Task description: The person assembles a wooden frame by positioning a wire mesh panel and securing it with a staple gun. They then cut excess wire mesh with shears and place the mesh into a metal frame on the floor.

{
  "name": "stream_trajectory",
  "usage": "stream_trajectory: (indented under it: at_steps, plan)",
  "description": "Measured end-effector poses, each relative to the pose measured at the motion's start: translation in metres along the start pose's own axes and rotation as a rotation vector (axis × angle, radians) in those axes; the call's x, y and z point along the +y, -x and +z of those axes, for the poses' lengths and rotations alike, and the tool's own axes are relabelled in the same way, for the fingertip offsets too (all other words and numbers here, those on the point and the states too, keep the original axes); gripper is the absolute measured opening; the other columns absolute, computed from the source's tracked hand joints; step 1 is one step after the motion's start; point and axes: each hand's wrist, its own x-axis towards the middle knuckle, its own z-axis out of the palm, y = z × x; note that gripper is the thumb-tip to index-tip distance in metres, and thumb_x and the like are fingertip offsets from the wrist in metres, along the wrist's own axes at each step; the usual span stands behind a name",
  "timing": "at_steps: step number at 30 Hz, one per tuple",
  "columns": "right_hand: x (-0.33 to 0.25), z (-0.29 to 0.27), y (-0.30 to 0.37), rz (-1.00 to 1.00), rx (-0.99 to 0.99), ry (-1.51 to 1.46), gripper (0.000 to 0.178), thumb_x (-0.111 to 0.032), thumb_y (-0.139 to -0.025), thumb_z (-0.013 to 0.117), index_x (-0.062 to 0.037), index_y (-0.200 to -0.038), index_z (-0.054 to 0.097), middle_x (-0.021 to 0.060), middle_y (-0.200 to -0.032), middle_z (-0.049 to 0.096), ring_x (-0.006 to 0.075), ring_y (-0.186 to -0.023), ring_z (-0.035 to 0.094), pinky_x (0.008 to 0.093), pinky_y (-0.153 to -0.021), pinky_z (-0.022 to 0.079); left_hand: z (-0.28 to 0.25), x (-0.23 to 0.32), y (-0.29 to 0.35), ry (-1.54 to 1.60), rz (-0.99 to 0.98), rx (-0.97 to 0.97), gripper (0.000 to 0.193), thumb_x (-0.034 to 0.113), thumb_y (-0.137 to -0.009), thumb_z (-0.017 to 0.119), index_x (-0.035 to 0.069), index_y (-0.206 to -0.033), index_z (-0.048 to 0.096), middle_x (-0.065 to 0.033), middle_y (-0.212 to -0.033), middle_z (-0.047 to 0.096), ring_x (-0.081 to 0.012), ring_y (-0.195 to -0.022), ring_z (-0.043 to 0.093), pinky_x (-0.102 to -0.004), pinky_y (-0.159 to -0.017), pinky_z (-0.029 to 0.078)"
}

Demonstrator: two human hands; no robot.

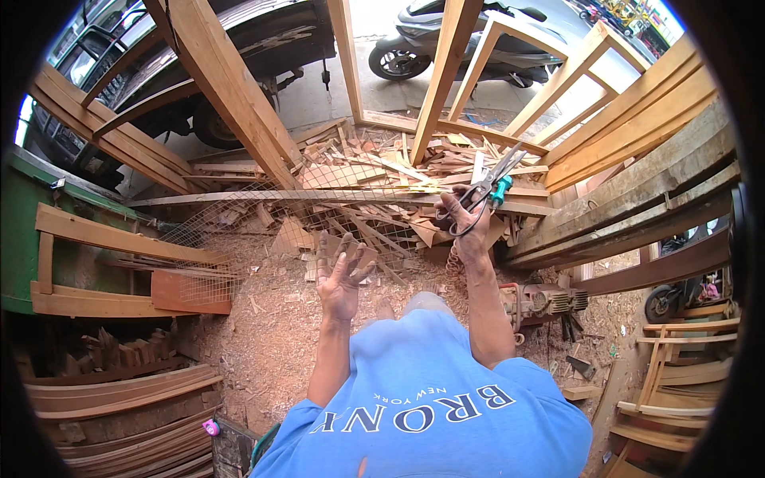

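A sheet of wire mesh is seen stretched across the middle of the view, above a sawdust-covered floor and in front of a heap of wood offcuts; its upper edge runs from a timber frame on the left toward the right hand. A pair of large metal shears is gripped in the right hand, the fingers being closed through and around the handle loops, with the blades pointing up and to the right and slightly parted. The mesh's right end appears to meet the shears close to the right hand, though whether the wire lies between the blades cannot be told. The left hand is held open, palm toward the camera and fingers spread; nothing is held in it, and it sits just below the mesh's lower part, whether touching or slightly apart cannot be told. A risk may be judged from this: the mesh is not seen to be held by the free hand, so it could spring, sag or twist under the shears, and a crooked cut could result. Cut wire ends could also be expected to scratch the bare left fingers, which lie very near the mesh. Footing could be made uncertain by the loose offcuts and sawdust. A scooter and a dark vehicle are parked beyond the timber frames.
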Motion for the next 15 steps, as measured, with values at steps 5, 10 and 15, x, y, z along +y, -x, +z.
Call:
stream_trajectory:
  at_steps: [5,10,15]
  plan:
    - [-0.004,-0.046,0.029,0.272,-0.023,0.358,0.027,-0.014,-0.083,0.078,-0.0022,-0.093,0.056,0.0054,-0.078,0.064,0.0128,-0.070,0.065,0.0249,-0.062,0.054,-0.001,0.032,-0.019,-0.041,0.197,0.125,0.056,0.006,-0.097,0.051,0.015,-0.147,0.027,-0.0162,-0.136,0.052,-0.0296,-0.116,0.060,-0.0460,-0.081,0.063]
    - [0.020,-0.041,0.083,0.521,-0.294,0.323,0.035,-0.039,-0.091,0.065,-0.0076,-0.083,0.052,0.0037,-0.076,0.057,0.0146,-0.077,0.059,0.0313,-0.070,0.047,0.010,0.045,-0.030,-0.106,0.273,0.093,0.056,0.006,-0.098,0.048,0.019,-0.148,0.026,-0.0172,-0.133,0.054,-0.0289,-0.111,0.063,-0.0444,-0.076,0.064]
    - [0.028,-0.019,0.089,0.477,-0.562,0.381,0.046,-0.048,-0.094,0.059,-0.0038,-0.085,0.055,0.0048,-0.069,0.054,0.0138,-0.066,0.057,0.0311,-0.061,0.047,0.023,0.042,-0.039,-0.121,0.247,0.088,0.057,0.005,-0.098,0.047,0.019,-0.148,0.024,-0.0176,-0.132,0.054,-0.0294,-0.112,0.063,-0.0444,-0.076,0.065]
